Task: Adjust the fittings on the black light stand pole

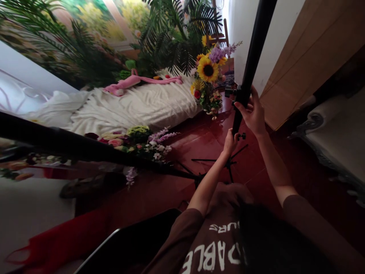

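Passing through hands (229,142); black pole (256,45); right hand (256,115) higher

Floor (186,144): dark red, glossy, tiled | on it: stand legs (229,164), black, spread outward | exact footing: too dim to judge

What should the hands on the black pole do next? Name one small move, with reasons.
Perhaps turn the upper knob with the right hand: it is at the black pole just below that knob, while the left hand grips lower down and could steady it.
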Action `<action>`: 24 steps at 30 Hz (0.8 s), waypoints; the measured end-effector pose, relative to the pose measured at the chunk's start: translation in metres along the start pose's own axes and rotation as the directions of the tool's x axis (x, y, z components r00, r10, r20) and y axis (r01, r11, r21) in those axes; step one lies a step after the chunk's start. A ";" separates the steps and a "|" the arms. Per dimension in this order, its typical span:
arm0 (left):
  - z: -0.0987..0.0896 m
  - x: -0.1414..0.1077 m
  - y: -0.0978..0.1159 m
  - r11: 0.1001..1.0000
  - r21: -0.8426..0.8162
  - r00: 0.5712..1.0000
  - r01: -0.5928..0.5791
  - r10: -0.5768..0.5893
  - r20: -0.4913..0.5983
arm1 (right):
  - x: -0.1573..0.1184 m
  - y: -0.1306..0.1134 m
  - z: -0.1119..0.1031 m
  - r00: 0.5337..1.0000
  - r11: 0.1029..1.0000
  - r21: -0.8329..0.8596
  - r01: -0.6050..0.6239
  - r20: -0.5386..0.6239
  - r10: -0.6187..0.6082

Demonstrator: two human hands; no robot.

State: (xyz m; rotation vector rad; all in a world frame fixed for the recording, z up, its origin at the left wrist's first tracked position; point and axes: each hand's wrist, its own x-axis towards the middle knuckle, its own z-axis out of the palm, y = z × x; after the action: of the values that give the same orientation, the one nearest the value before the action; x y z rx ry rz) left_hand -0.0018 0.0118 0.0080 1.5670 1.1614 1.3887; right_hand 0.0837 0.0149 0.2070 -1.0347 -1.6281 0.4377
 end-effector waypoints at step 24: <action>-0.002 0.002 -0.016 0.995 0.023 0.996 -0.092 0.092 0.006 | -0.109 0.086 -0.017 0.955 0.959 -0.211 -0.188 0.188 0.229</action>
State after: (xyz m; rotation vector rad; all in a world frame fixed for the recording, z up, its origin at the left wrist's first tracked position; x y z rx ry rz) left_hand -0.0063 0.0186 -0.0063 1.6577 1.1178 1.4342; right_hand 0.1350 -0.0291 0.0852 -1.3516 -1.7813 0.5569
